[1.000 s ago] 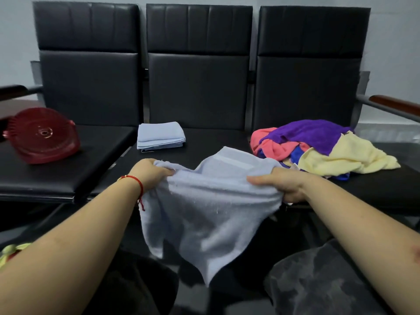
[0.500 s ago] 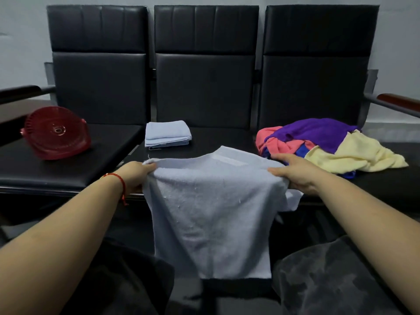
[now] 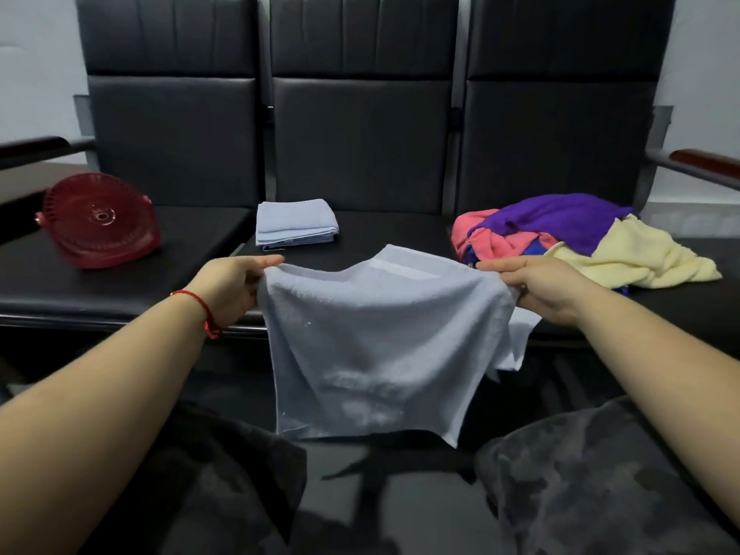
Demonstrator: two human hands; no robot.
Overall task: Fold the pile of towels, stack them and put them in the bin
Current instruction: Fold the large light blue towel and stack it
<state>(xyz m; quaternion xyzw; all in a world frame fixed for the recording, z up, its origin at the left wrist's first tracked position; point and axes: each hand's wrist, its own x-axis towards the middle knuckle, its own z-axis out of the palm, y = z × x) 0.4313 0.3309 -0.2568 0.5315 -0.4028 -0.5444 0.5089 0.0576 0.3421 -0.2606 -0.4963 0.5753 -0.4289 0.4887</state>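
Pale-blue towel [image 3: 372, 338] now hangs wider (hands spread apart).

This looks like a waiting area or office lobby. A row of three joined black padded seats [image 3: 362, 126] with metal frames stands against a plain pale wall [image 3: 36, 54]. Wood-capped armrests [image 3: 704, 160] close off each end of the row, as on public bench seating.
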